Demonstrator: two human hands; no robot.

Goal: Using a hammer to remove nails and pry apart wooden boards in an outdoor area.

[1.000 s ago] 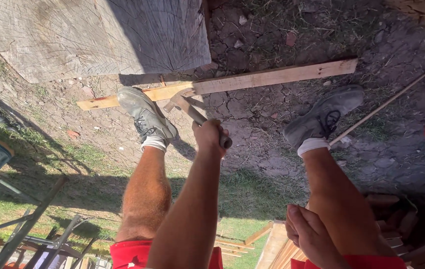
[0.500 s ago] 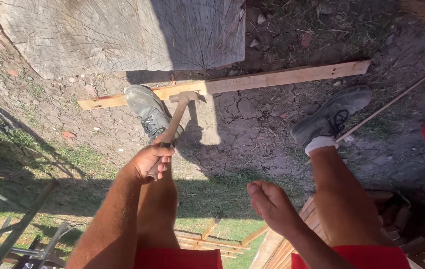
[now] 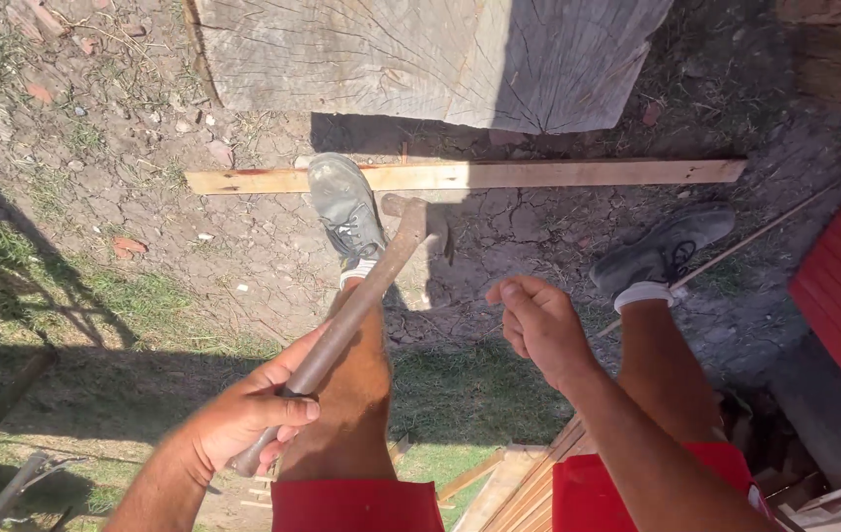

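Since half a second back the hammer (image 3: 361, 305) has swung lower and closer to the body, and the right hand (image 3: 538, 330) has come up higher toward the middle of the shot.

Head view, the only one — left hand (image 3: 248, 419) sits at about 7 o'clock, fingers wrapped tight round the hammer's wooden handle near its butt end. From there the handle runs up toward 12 o'clock, crossing over the left leg, and the metal head hangs just below the long wooden slat (image 3: 470, 175) lying across the cracked dirt. Left shoe (image 3: 344, 205) is planted on that slat. Right hand floats just right of centre, fingers loosely curled with thumb and forefinger pinched together; can't tell if anything's between them. Right shoe (image 3: 665, 251) is at 2 o'clock — clear of the slat. Big weathered stump (image 3: 420, 54) fills 12 o'clock.
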